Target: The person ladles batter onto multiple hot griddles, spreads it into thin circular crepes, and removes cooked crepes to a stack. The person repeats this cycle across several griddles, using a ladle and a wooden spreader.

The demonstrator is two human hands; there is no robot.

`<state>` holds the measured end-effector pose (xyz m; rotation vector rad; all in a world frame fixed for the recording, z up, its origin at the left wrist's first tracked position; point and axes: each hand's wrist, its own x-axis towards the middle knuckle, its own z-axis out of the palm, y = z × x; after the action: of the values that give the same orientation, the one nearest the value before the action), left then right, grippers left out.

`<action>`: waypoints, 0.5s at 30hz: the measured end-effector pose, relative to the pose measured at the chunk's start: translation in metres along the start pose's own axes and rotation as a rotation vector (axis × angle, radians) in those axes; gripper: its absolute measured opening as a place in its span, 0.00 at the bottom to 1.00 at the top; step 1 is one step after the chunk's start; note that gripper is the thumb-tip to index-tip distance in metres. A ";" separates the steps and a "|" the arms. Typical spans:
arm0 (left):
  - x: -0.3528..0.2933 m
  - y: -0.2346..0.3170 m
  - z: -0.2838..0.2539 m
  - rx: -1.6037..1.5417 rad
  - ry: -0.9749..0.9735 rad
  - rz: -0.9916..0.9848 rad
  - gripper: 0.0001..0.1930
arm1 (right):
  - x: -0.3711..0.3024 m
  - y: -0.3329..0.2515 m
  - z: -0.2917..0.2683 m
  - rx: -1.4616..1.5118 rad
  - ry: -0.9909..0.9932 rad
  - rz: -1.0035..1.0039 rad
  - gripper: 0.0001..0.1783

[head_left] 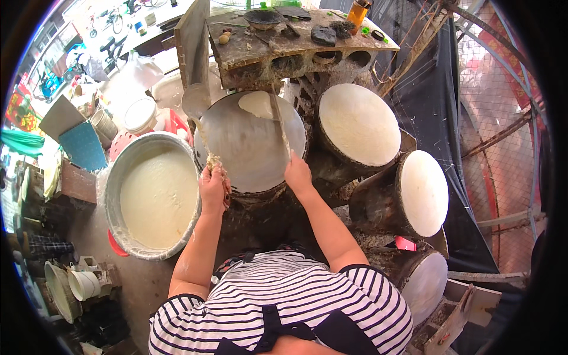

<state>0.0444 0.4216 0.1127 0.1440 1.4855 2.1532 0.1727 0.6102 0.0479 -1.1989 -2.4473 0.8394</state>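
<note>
My left hand is closed around the batter-caked handle of a ladle. The ladle's round bowl is over the far left rim of a round griddle. In my right hand is a long, thin, flat scraper, which reaches across the griddle's right side. Beside its far end lies a pale patch of batter; the rest of the griddle is greyish and thinly smeared. Left of my left hand stands a large metal basin holding cream-coloured batter.
To the right stand more round griddles, one far, one middle and one near, with pale tops. A soot-stained ledge rises behind, holding a dark bowl and an orange bottle. White buckets sit lower left.
</note>
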 end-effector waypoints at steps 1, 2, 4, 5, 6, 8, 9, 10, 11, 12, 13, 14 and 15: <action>-0.001 0.002 -0.001 -0.040 0.009 -0.013 0.07 | -0.005 -0.002 0.002 -0.012 -0.005 0.005 0.23; 0.000 0.003 -0.006 -0.006 -0.005 -0.025 0.07 | -0.010 -0.009 0.008 -0.024 -0.010 0.008 0.23; -0.001 0.011 -0.007 -0.012 -0.010 -0.061 0.08 | -0.010 -0.024 0.022 -0.025 -0.053 0.012 0.23; -0.004 0.014 -0.008 -0.010 -0.008 -0.081 0.08 | -0.008 -0.030 0.031 -0.014 -0.048 -0.033 0.23; -0.005 0.015 -0.009 -0.047 0.015 -0.085 0.08 | -0.005 -0.033 0.040 -0.003 -0.043 -0.079 0.22; -0.006 0.020 -0.014 -0.124 0.075 -0.079 0.09 | -0.001 -0.042 0.039 0.025 -0.032 -0.153 0.22; -0.011 0.025 -0.019 -0.117 0.076 -0.101 0.09 | 0.000 -0.040 0.031 0.011 -0.019 -0.111 0.22; -0.016 0.034 -0.022 -0.116 0.074 -0.115 0.09 | 0.005 -0.035 0.020 -0.005 0.000 -0.077 0.22; -0.021 0.038 -0.025 -0.115 0.074 -0.138 0.09 | 0.007 -0.028 0.011 -0.024 0.015 -0.036 0.22; -0.018 0.033 -0.028 -0.160 0.157 -0.092 0.10 | 0.017 -0.014 0.014 -0.091 0.063 -0.048 0.23; -0.016 0.030 -0.033 -0.151 0.168 -0.085 0.10 | 0.020 -0.016 0.015 -0.092 0.060 -0.056 0.22; -0.016 0.028 -0.038 -0.142 0.179 -0.078 0.10 | 0.021 -0.018 0.017 -0.092 0.057 -0.065 0.21; -0.017 0.026 -0.041 -0.132 0.190 -0.071 0.10 | 0.022 -0.021 0.019 -0.093 0.054 -0.074 0.20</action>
<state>0.0348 0.3719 0.1228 -0.1617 1.4198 2.2496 0.1370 0.6108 0.0460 -1.1392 -2.4944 0.6713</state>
